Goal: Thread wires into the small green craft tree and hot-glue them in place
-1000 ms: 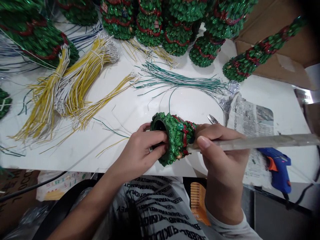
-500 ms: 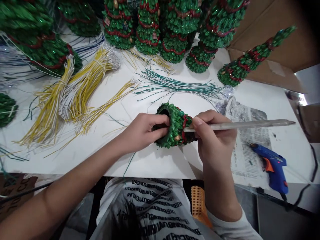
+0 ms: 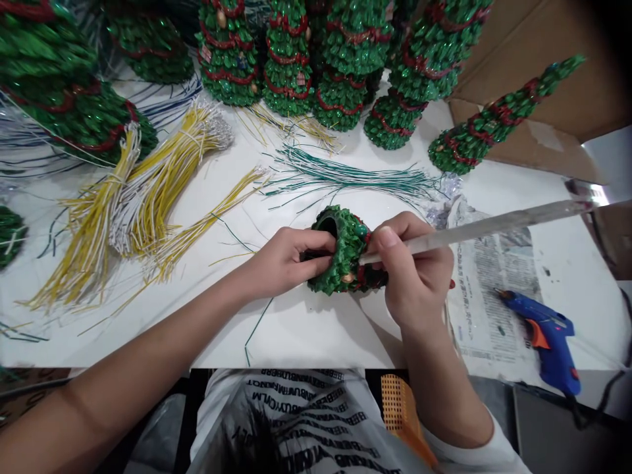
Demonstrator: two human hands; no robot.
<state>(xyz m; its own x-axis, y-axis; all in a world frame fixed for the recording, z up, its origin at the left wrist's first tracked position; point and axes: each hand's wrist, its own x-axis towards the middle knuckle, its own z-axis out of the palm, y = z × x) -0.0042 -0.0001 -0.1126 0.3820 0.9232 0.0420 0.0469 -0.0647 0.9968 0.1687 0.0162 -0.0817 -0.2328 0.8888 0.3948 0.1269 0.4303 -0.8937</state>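
- Green glitter cone tree (image 3: 343, 250): mid-frame, on its side, hollow base toward 11 o'clock, held over the table (image 3: 306, 336).
- Left hand (image 3: 289, 263): clamped on the tree at the base end.
- Right hand (image 3: 412, 263): thumb and fingers pinched on a clear glue stick (image 3: 486, 227), end at the tree's side, shaft toward 2 o'clock.
- Technique: keep the left grip firm; any tree shift throws the stick end off the red trim (image 3: 363, 276).
- Room: bare table to 6 o'clock, edge close. Yellow-white wire bundles (image 3: 148, 197) at 9–10 o'clock, green-white wires (image 3: 345, 174) just past the tree at 12, blue glue gun (image 3: 548, 336) beside newspaper (image 3: 494, 289) at 4.
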